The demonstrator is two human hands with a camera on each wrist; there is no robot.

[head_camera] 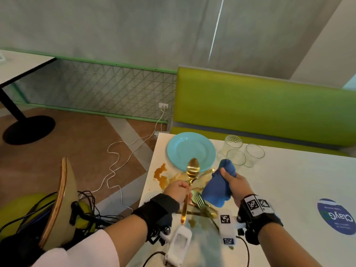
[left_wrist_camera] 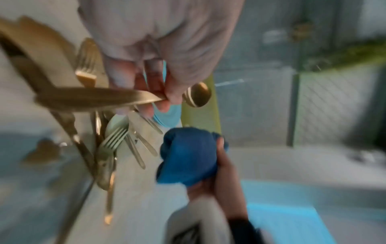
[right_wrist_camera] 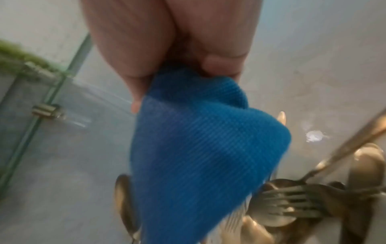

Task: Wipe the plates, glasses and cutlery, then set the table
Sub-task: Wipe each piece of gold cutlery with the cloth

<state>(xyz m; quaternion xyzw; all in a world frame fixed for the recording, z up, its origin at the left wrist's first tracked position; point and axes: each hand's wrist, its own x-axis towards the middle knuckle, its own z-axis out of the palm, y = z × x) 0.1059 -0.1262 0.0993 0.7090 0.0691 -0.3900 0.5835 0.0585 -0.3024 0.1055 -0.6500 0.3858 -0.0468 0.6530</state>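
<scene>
My left hand [head_camera: 179, 190] grips a gold spoon [head_camera: 191, 173] by its handle, bowl up, above the table's left edge; the left wrist view shows the spoon [left_wrist_camera: 197, 95] pinched between thumb and fingers. My right hand [head_camera: 234, 185] holds a bunched blue cloth [head_camera: 218, 186], seen close as ribbed blue cloth [right_wrist_camera: 188, 148] in the right wrist view, just right of the spoon. A pile of gold forks and other cutlery [head_camera: 202, 204] lies on the table below both hands. A light blue plate [head_camera: 190, 149] sits behind. Three clear glasses [head_camera: 236, 158] stand to its right.
Orange-brown spills [head_camera: 160, 175] stain the white table [head_camera: 289, 180] near its left edge and by the cutlery. A green bench [head_camera: 260, 105] runs behind the table. A round blue sticker [head_camera: 336, 216] lies at right. Cables and a chair [head_camera: 59, 199] crowd the floor at left.
</scene>
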